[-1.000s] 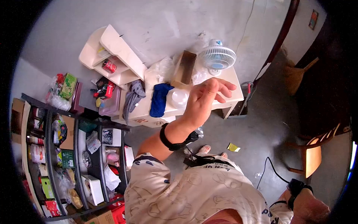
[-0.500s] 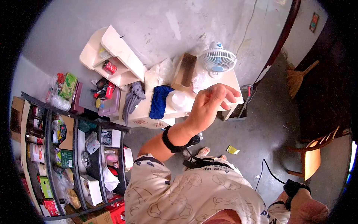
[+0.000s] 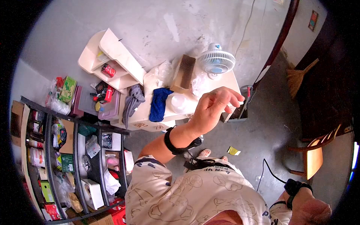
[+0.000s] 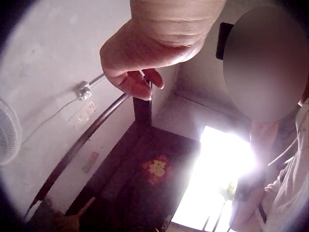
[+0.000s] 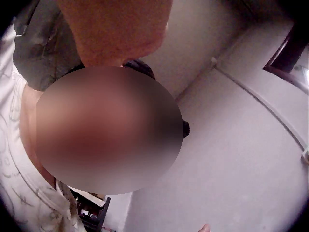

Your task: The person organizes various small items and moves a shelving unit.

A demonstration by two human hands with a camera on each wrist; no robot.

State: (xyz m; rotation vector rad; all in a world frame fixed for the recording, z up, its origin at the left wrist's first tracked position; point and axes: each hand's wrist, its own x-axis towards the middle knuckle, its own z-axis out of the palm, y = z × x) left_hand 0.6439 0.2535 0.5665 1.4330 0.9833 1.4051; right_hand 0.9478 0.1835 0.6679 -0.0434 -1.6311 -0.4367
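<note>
My left hand (image 3: pixel 213 108) is raised in front of me, its fingers loosely bent and nothing between them. In the head view it overlaps the white desk (image 3: pixel 230 84), near a round white container (image 3: pixel 179 103). The left wrist view shows the same hand (image 4: pixel 154 53) from below, against the wall. At the lower right of the head view, my right hand (image 3: pixel 312 206) is lifted close to the camera, with its fingers out of the picture. The right wrist view has that hand (image 5: pixel 118 31) beside the blurred head; I cannot tell what its fingers do.
On the desk stand a white fan (image 3: pixel 216 62), an open cardboard box (image 3: pixel 183 73), a blue cloth (image 3: pixel 160 105) and a grey cloth (image 3: pixel 134 101). A loaded shelf rack (image 3: pixel 77 165) is at the left. A wooden chair (image 3: pixel 314 163) and a cable (image 3: pixel 273 172) are at the right.
My left hand has come slightly down and to the right in the head view, its fingers still loosely bent. My right hand stays near the lower right corner.
</note>
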